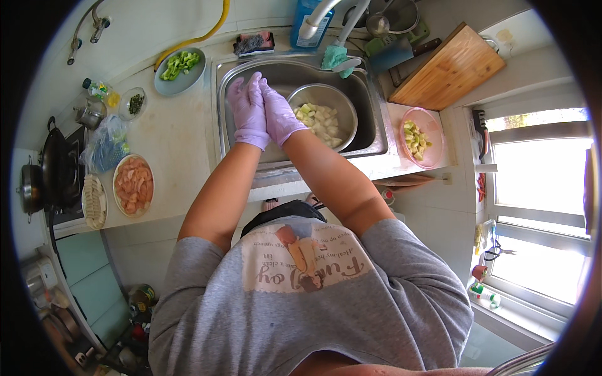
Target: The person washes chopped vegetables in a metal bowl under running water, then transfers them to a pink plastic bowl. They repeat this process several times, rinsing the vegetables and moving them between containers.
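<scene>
My left hand (247,113) and my right hand (281,112) both wear thin purple disposable gloves. They are pressed against each other over the left part of a stainless steel sink (301,66), fingers pointing away from me. Whatever may lie between the palms is hidden, and I see nothing sticking out. Just right of my right hand, a metal bowl (349,110) sits in the sink, with pale peeled chunks (322,123) of a vegetable or fruit inside. My right wrist overlaps the bowl's near left side. A white faucet (316,21) reaches over the sink's back edge.
Left counter: a plate (164,87) of cut green peppers (181,65), sliced raw meat (134,185) and a plastic bag (107,143). A pink bowl (435,145) of green chunks stands right. A cleaver (392,55) and cutting board (449,70) are behind it. Blue bottle (310,28) at the back.
</scene>
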### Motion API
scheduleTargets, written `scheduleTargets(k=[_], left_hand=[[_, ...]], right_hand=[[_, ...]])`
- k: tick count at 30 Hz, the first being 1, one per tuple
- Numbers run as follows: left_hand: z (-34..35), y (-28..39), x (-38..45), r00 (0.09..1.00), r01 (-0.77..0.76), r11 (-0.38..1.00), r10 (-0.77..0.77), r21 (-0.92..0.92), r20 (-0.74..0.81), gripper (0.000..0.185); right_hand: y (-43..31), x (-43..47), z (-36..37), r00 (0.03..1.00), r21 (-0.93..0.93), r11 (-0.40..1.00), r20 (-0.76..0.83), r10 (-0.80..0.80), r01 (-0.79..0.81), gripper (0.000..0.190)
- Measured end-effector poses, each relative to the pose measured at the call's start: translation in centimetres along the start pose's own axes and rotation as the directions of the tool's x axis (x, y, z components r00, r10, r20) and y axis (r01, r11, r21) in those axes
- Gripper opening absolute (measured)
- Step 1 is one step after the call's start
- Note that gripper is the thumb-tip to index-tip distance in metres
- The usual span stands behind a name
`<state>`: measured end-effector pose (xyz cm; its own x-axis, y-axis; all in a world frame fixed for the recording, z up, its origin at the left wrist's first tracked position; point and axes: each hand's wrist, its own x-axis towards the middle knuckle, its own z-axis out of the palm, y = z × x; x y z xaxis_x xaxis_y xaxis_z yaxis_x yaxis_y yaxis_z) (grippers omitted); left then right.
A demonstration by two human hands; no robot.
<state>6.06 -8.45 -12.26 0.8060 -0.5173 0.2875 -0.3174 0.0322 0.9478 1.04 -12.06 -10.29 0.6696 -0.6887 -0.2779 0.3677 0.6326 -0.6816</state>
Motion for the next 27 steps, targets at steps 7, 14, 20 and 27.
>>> scheduleTargets(k=[7,14,20,27], left_hand=[[-0.2,2.6,3.2,0.844,0.523,0.683,-0.333,-0.509,0.42,0.042],[-1.3,7.0,5.4,0.707,0.706,0.477,-0.426,-0.524,0.565,0.035],[-2.1,6.8,6.5,0.871,0.491,0.685,-0.383,-0.538,0.307,0.031],[-1.4,5.0,7.3,0.942,0.32,0.843,-0.237,-0.431,0.236,0.033]], right_hand=[[-2.1,-0.1,2.0,0.98,-0.203,0.969,-0.114,-0.163,0.138,0.045],[-3.7,1.1,4.1,0.876,-0.743,0.618,-0.092,-0.473,0.255,0.058],[-3.9,2.5,5.5,0.918,-0.737,0.649,-0.102,-0.384,0.19,0.067],[-3.9,4.7,4.4,0.836,-0.942,0.123,0.211,-0.506,0.312,0.038]])
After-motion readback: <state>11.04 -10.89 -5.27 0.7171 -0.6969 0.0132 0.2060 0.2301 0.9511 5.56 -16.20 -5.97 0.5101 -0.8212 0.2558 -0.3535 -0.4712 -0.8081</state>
